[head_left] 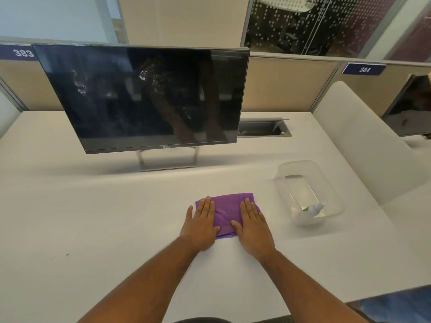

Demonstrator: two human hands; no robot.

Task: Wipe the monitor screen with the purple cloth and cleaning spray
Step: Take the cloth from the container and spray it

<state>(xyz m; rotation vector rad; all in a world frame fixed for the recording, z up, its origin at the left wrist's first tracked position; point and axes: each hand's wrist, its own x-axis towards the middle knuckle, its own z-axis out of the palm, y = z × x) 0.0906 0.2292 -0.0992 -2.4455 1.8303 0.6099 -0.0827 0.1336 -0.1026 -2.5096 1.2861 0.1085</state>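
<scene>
Two labels: 383 [23, 53], 384 [364, 69]

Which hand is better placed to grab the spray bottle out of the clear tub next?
The right hand, probably. The spray bottle lies in the clear tub on its side, while the left hand sits farther away across the purple cloth.

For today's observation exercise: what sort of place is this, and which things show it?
Probably an open-plan office: a white desk with a monitor, partition panels numbered 383 and 384, and a glass-walled room behind.
</scene>
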